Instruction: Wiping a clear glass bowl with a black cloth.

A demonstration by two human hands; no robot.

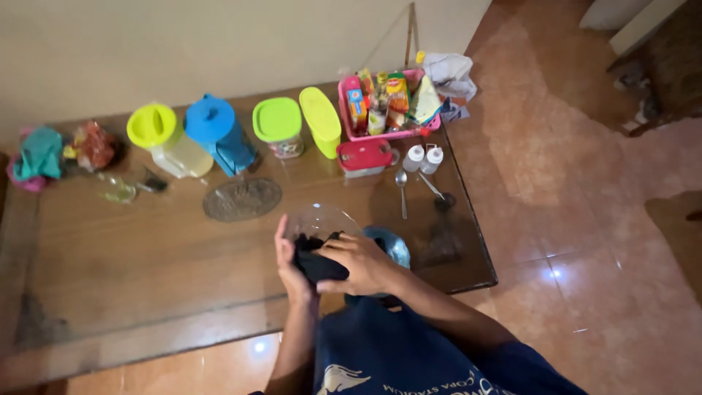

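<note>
A long wooden table (146, 271) with a glass top stands against a pale wall, on a floor of glossy orange-brown tiles (585, 219).

Along the far edge sit 2 lidded jugs, one pale with a lime lid (164, 139) and one blue (218, 135), then a round canister with a green lid (278, 128) and a lime oval container (322, 121). A pink basket (387, 102) holds upright packets in orange, yellow and green; a small red-lidded box (364, 156) lies just in front of it, with 2 white-capped bottles (423, 158) and a spoon (401, 192) beside. A round dark mat (242, 199) lies near the middle, and crumpled cloths (40, 155) sit at the far left end.

At the near edge, the person's left hand (289, 256) cups the side of a clear glass bowl (322, 219), fingers curved round it. The right hand (362, 263) is closed over a dark cloth (316, 260), pressing it into the bowl.
</note>
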